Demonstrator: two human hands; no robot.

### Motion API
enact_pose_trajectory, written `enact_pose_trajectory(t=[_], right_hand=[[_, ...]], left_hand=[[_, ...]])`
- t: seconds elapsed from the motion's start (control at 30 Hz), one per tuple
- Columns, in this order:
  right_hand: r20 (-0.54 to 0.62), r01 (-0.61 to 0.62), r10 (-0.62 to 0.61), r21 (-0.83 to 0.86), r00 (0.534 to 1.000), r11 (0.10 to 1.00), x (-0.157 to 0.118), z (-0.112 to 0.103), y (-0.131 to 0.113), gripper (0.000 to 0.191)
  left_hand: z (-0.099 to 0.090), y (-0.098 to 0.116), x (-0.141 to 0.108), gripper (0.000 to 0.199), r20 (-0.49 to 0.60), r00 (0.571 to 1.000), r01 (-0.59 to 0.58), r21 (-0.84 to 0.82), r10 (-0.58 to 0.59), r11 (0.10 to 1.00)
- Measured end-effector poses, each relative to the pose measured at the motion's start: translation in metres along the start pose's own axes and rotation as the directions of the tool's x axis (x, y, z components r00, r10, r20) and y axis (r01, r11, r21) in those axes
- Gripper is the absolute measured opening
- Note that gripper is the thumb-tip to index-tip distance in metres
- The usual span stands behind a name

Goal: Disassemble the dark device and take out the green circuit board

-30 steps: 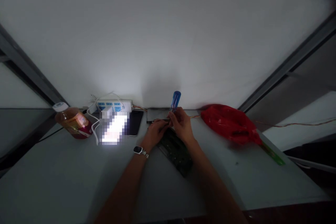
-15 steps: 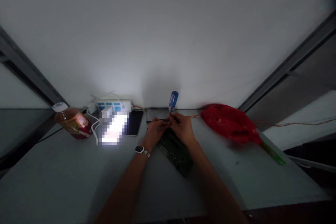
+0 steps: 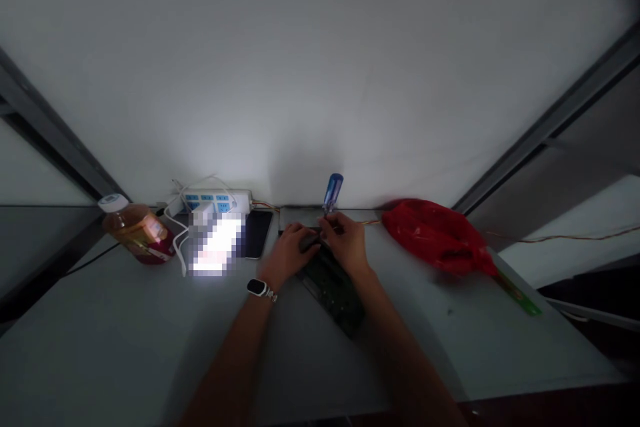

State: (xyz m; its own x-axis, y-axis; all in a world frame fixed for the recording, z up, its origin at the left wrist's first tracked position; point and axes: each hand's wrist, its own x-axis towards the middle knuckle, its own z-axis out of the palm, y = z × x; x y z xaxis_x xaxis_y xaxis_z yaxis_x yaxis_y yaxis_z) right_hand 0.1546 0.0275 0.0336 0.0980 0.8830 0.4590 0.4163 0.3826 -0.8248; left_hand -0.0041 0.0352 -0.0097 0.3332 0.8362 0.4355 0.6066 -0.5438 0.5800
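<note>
A green circuit board (image 3: 336,297) lies slantwise on the table, its upper end partly covered by my hands. My left hand (image 3: 293,250), wearing a watch, grips that upper end, thumb and fingers bent round a dark part there. With its fingers pinched, my right hand (image 3: 345,237) holds a screwdriver (image 3: 333,191) low down by the shaft. The blue clear handle points up and leans slightly right. Where the screwdriver's tip meets the board is hidden by my fingers.
A glowing blurred screen (image 3: 219,243) and a dark phone (image 3: 257,233) lie left of my hands. Behind them sits a power strip (image 3: 243,201) with white cables. A drink bottle (image 3: 140,230) stands far left. On the right is a red plastic bag (image 3: 435,233) with a green strip (image 3: 517,292) sticking out.
My left hand has shifted slightly left, its fingers more spread over the board's upper end. The screwdriver handle leans a little further right. My right hand keeps its pinch.
</note>
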Motion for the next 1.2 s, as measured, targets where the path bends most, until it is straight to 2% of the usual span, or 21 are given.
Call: enact_pose_trajectory(t=[0.13, 0.23, 0.4, 0.5, 0.57, 0.67, 0.83, 0.93, 1.03, 1.13, 1.2], right_hand=[[0.061, 0.034, -0.033, -0.012, 0.998, 0.999, 0.002, -0.006, -0.002, 0.023], [0.111, 0.067, -0.066, -0.013, 0.992, 0.998, 0.003, -0.008, -0.003, 0.023], [0.176, 0.098, -0.099, 0.018, 0.979, 0.995, 0.005, -0.009, -0.002, 0.026], [0.207, 0.115, -0.122, 0.043, 0.971, 0.992, 0.005, -0.009, -0.001, 0.026], [0.213, 0.122, -0.13, 0.052, 0.968, 0.991, 0.004, -0.008, 0.0, 0.027], [0.166, 0.11, -0.113, 0.029, 0.98, 0.993, 0.002, -0.005, 0.0, 0.025], [-0.01, 0.008, -0.007, 0.04, 1.0, 0.999, 0.001, 0.001, 0.003, 0.021], [-0.038, -0.014, 0.016, 0.051, 0.999, 0.999, 0.001, 0.002, 0.005, 0.023], [0.021, -0.009, 0.008, 0.038, 1.0, 0.999, 0.001, -0.001, 0.004, 0.023], [0.096, 0.014, -0.016, 0.019, 0.995, 1.0, 0.002, -0.005, 0.001, 0.023], [0.146, 0.036, -0.038, 0.019, 0.989, 0.999, 0.002, -0.006, 0.0, 0.024]], left_hand=[[-0.008, -0.008, -0.004, 0.023, 0.116, 0.992, 0.033, 0.069, -0.041, 0.997], [-0.007, -0.014, -0.003, 0.021, 0.146, 0.989, 0.019, 0.085, -0.031, 0.996], [-0.003, -0.009, 0.002, 0.026, 0.061, 0.998, 0.006, 0.126, -0.014, 0.992], [0.002, 0.0, 0.005, 0.026, 0.002, 1.0, -0.015, -0.017, 0.015, 1.0], [0.006, 0.004, 0.007, 0.022, -0.027, 1.0, 0.004, -0.116, -0.007, 0.993], [0.009, 0.007, 0.008, 0.017, -0.065, 0.995, 0.058, -0.172, -0.07, 0.983], [0.014, 0.009, 0.008, 0.018, -0.151, 0.977, 0.121, -0.178, -0.148, 0.977], [0.015, 0.013, 0.01, 0.02, -0.172, 0.965, 0.173, -0.135, -0.195, 0.976], [0.012, 0.015, 0.01, 0.019, -0.139, 0.98, 0.128, -0.092, -0.14, 0.988], [0.007, 0.01, 0.008, 0.02, -0.056, 0.998, 0.021, -0.109, -0.027, 0.994], [0.004, 0.006, 0.007, 0.024, -0.003, 1.0, 0.003, -0.128, -0.004, 0.992]])
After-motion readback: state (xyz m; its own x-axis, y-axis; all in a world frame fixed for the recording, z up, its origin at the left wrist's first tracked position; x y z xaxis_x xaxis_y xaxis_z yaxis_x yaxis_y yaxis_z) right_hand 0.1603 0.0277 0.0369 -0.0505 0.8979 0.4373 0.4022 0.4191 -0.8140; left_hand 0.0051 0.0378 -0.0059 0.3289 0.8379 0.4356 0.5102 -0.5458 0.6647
